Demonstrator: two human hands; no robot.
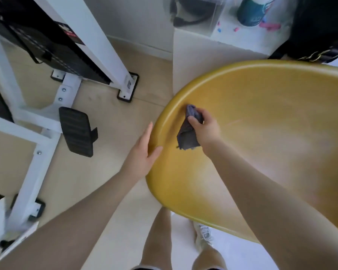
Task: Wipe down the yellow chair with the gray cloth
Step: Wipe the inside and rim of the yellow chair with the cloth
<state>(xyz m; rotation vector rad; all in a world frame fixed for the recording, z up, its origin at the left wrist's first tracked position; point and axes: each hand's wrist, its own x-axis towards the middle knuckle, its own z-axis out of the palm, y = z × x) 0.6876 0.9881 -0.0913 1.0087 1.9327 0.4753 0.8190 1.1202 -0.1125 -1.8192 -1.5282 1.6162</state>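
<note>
The yellow chair (261, 117) fills the right half of the view, its smooth curved shell seen from above. My right hand (205, 127) grips the bunched gray cloth (188, 131) and presses it on the shell near the left rim. My left hand (144, 152) rests flat against the chair's left edge, fingers together on the outside and thumb lying on the yellow surface. My legs and a white shoe show below the chair.
A white metal exercise machine (47, 98) with a black weight stack and a black foot pedal (76, 131) stands on the wooden floor at left. A white cabinet (203, 51) with a teal container (252, 12) and a black bag (320, 30) lies behind the chair.
</note>
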